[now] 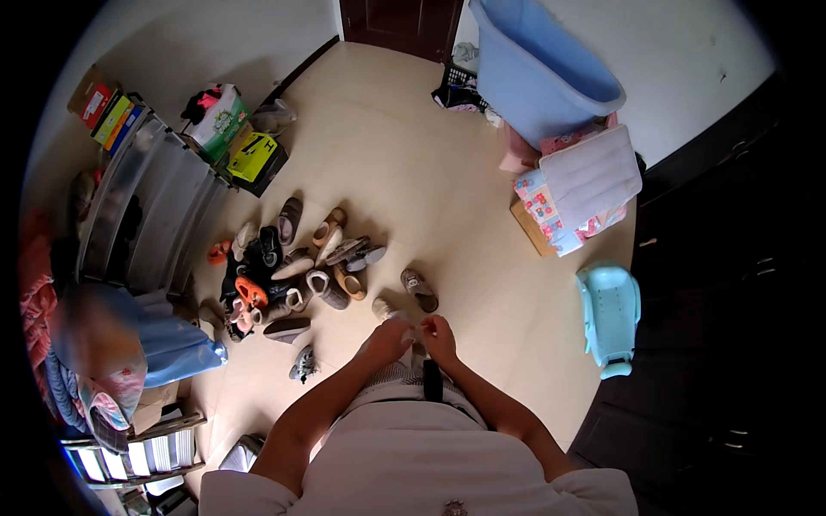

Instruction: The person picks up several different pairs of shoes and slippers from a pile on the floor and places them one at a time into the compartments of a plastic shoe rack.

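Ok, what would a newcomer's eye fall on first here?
Probably the jumbled shoes on the floor left of centre, a bright orange one among them. Next, the big blue tub at upper right. The left hand and right hand are close together just below centre.

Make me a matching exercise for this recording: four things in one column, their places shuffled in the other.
Things:
1. shoe pile
2. turquoise plastic seat
3. large blue tub
4. brown shoe

Places:
A. upper right, by the white wall
B. just beyond the left hand and right hand
C. left of centre, beside the drawer unit
D. far right, by the dark cabinets

Pairs: 1-C, 2-D, 3-A, 4-B
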The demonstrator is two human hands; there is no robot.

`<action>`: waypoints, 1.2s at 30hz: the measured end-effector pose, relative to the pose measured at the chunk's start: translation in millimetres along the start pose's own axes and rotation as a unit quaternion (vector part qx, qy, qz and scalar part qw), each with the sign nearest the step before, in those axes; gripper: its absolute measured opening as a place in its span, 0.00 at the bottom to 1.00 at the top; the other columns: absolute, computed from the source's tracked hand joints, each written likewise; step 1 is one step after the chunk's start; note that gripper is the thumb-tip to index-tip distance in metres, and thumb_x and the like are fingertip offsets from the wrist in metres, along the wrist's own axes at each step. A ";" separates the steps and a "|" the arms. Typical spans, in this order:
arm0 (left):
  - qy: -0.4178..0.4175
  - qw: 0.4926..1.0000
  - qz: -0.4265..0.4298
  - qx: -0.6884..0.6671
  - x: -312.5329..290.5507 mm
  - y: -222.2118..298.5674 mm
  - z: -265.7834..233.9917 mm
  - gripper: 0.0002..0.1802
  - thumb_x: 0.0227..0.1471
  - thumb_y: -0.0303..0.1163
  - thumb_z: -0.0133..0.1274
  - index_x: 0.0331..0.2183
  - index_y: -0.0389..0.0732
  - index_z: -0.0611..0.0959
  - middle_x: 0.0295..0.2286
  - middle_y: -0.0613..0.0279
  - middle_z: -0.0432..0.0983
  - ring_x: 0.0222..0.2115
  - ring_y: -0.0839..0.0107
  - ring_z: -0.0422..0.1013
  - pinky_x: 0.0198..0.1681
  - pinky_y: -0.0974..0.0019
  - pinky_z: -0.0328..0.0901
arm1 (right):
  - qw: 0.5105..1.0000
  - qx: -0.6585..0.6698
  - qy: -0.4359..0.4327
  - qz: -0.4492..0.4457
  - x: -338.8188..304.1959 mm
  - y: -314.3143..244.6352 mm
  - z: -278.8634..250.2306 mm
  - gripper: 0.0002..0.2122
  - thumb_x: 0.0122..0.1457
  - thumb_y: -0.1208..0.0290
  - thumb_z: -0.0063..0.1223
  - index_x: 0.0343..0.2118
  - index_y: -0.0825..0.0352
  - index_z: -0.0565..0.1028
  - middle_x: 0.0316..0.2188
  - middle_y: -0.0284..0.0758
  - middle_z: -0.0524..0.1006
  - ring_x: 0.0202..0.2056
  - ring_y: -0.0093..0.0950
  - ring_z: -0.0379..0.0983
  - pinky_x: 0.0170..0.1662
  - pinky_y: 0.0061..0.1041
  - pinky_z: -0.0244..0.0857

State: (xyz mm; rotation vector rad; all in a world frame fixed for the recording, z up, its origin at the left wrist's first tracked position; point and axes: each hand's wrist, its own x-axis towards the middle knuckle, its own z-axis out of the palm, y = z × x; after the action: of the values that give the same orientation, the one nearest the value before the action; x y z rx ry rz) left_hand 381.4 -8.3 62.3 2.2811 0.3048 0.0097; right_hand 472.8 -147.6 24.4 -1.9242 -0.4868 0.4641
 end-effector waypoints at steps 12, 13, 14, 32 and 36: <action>0.009 0.999 0.017 -0.030 102.6 -44.8 -69.6 0.15 0.43 0.33 0.53 0.37 0.43 0.78 0.35 0.53 0.74 0.39 0.56 0.70 0.43 0.56 0.64 | 0.996 -0.071 -0.037 0.046 122.5 -50.7 10.2 0.07 0.46 0.75 0.57 0.29 0.67 0.74 0.23 0.35 0.77 0.27 0.27 0.75 0.33 0.25 0.68; 0.004 1.000 0.005 -0.015 105.6 -52.1 -76.0 0.15 0.44 0.34 0.53 0.37 0.43 0.79 0.36 0.53 0.74 0.39 0.56 0.70 0.43 0.56 0.64 | 0.996 -0.064 -0.042 0.052 132.6 -52.6 13.1 0.06 0.45 0.74 0.56 0.28 0.66 0.74 0.23 0.36 0.77 0.28 0.30 0.75 0.33 0.27 0.68; 0.007 1.000 0.004 -0.015 108.0 -59.3 -81.8 0.15 0.44 0.34 0.53 0.37 0.43 0.79 0.36 0.53 0.74 0.39 0.56 0.70 0.43 0.56 0.64 | 0.995 -0.066 -0.050 0.055 142.0 -54.5 19.1 0.06 0.46 0.74 0.56 0.28 0.66 0.74 0.23 0.36 0.77 0.27 0.31 0.75 0.32 0.27 0.68; 0.029 0.993 -0.096 -0.057 123.5 -100.1 -105.6 0.16 0.46 0.34 0.48 0.39 0.42 0.79 0.37 0.53 0.74 0.40 0.57 0.70 0.43 0.58 0.65 | 0.985 -0.072 -0.154 -0.010 213.4 -76.1 64.6 0.05 0.46 0.74 0.57 0.27 0.67 0.74 0.22 0.35 0.77 0.26 0.27 0.75 0.30 0.25 0.67; -0.006 0.990 -0.132 -0.052 147.4 -85.0 -113.1 0.15 0.46 0.34 0.49 0.38 0.42 0.79 0.36 0.54 0.74 0.39 0.57 0.70 0.43 0.58 0.65 | 0.980 -0.087 -0.178 -0.007 226.3 -65.7 49.4 0.06 0.45 0.75 0.57 0.27 0.67 0.74 0.22 0.36 0.77 0.26 0.27 0.74 0.30 0.25 0.68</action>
State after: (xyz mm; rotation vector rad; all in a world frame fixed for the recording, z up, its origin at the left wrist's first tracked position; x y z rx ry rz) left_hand 494.2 162.0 61.4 2.1217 0.5836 -0.1215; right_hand 629.3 34.4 44.1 -2.0108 -0.7938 0.7844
